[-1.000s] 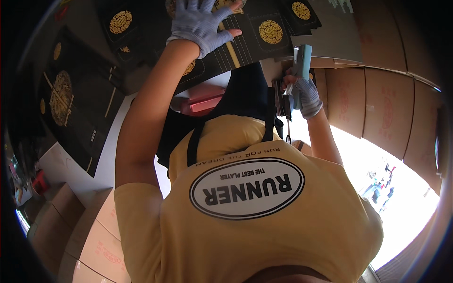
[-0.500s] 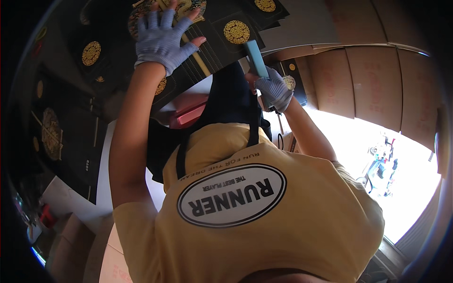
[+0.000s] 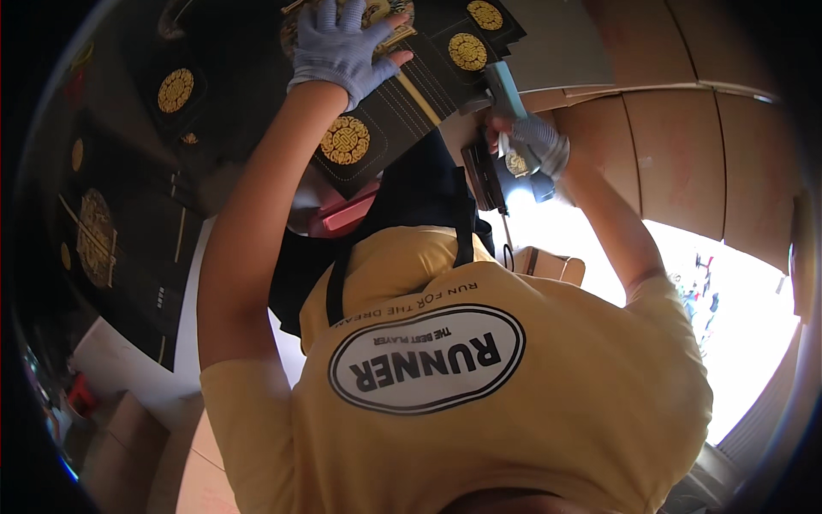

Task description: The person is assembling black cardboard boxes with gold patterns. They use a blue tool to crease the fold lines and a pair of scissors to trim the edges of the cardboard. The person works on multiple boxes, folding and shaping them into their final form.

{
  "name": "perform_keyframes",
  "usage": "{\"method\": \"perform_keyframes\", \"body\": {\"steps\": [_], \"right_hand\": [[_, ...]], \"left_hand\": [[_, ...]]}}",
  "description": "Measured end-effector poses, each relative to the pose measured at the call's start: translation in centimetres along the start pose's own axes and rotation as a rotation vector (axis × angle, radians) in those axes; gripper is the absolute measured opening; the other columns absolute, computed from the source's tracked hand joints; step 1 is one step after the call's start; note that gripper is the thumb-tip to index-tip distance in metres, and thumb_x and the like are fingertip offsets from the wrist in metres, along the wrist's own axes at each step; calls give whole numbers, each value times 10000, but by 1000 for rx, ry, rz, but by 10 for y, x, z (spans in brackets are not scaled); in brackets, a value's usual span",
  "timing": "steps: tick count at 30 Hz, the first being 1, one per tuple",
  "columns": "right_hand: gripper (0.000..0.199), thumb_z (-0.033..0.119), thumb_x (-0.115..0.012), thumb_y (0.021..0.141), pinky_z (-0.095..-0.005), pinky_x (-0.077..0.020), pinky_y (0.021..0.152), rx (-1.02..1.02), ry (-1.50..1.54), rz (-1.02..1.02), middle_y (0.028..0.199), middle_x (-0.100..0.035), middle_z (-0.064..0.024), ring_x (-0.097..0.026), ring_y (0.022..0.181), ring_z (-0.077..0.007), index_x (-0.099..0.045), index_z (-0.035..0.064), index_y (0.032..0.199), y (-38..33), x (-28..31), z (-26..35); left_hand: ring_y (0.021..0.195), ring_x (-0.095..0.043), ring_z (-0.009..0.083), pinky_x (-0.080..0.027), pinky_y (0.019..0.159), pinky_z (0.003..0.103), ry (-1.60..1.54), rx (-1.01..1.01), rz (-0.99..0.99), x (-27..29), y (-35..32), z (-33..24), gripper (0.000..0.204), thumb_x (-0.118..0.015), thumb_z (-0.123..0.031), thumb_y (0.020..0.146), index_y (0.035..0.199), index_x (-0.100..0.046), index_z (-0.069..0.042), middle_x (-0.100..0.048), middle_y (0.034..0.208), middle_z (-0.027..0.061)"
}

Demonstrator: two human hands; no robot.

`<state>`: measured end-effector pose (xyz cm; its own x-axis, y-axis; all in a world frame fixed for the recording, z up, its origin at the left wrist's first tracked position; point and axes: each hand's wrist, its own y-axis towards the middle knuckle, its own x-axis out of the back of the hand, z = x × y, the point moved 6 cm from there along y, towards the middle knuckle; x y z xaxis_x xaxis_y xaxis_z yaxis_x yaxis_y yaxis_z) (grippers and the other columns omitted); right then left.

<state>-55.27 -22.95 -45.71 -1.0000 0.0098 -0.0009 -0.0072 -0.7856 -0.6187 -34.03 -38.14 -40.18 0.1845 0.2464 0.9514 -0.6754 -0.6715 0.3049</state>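
My left hand [image 3: 338,56], in a bluish-grey fingerless-tip glove, lies with spread fingers on a black printed card sheet [image 3: 390,120]. The sheet bears round gold medallions and a gold stripe, and its near corner points toward me. Beside its right edge, my gloved right hand [image 3: 539,144] is wrapped round a long light-blue and grey hand tool [image 3: 505,90], whose exact kind I cannot make out. The tool stands tilted, its upper end close to the sheet's edge. My right fingers are partly hidden behind it.
More black and gold sheets [image 3: 128,248] lie at the left. Large cardboard boxes [image 3: 676,158] line the right side, above a bright opening [image 3: 736,360]. A red object [image 3: 347,212] shows below the sheet, and further cartons [image 3: 128,445] stand at lower left.
My left hand has moved right, and the black sheet under it has shifted the same way. My right hand has also moved right, carrying the light-blue tool.
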Motion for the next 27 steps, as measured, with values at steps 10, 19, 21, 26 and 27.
{"method": "perform_keyframes", "body": {"steps": [10, 19, 21, 26, 27], "right_hand": [[296, 147, -685, 751, -272, -449, 634, 45, -139, 282, 798, -553, -20, -522, 704, -110, -562, 38, 998, -21, -148, -44], [323, 260, -646, 803, -281, -456, 576, -181, -481, 166, 706, -579, -45, -544, 634, -86, -575, 14, 1000, -14, -152, -41], [338, 248, -660, 790, -284, -461, 609, -148, -469, 150, 737, -582, -54, -552, 677, -90, -567, 19, 1020, -17, -145, -42], [371, 165, -677, 755, -285, -444, 756, 37, -86, 94, 1018, -581, -100, -568, 845, -153, -527, 27, 1065, -50, -96, -62], [383, 165, -665, 762, -290, -440, 772, 138, 151, 104, 1066, -554, -118, -568, 857, -164, -510, 36, 1088, -56, -101, -55]], "left_hand": [[1347, -181, 374, -97, 1072, 544, -149, 94, 69, 8, 4, -2, 565, -397, -588, 843, 1330, -426, -303, -234, 1467, 136], [1349, -177, 382, -109, 1068, 548, -115, 96, 158, 3, 10, 0, 571, -379, -596, 851, 1350, -390, -320, -194, 1484, 131], [1345, -181, 385, -114, 1064, 551, -127, 110, 135, 6, 10, -1, 573, -386, -592, 850, 1351, -390, -314, -207, 1478, 135], [1325, -214, 389, -134, 1050, 564, -153, 236, 81, 9, 2, 2, 568, -410, -580, 843, 1334, -418, -295, -261, 1451, 145], [1320, -221, 390, -146, 1037, 575, -158, 287, -79, 16, -1, 1, 575, -425, -574, 838, 1333, -420, -282, -279, 1441, 148]]}}
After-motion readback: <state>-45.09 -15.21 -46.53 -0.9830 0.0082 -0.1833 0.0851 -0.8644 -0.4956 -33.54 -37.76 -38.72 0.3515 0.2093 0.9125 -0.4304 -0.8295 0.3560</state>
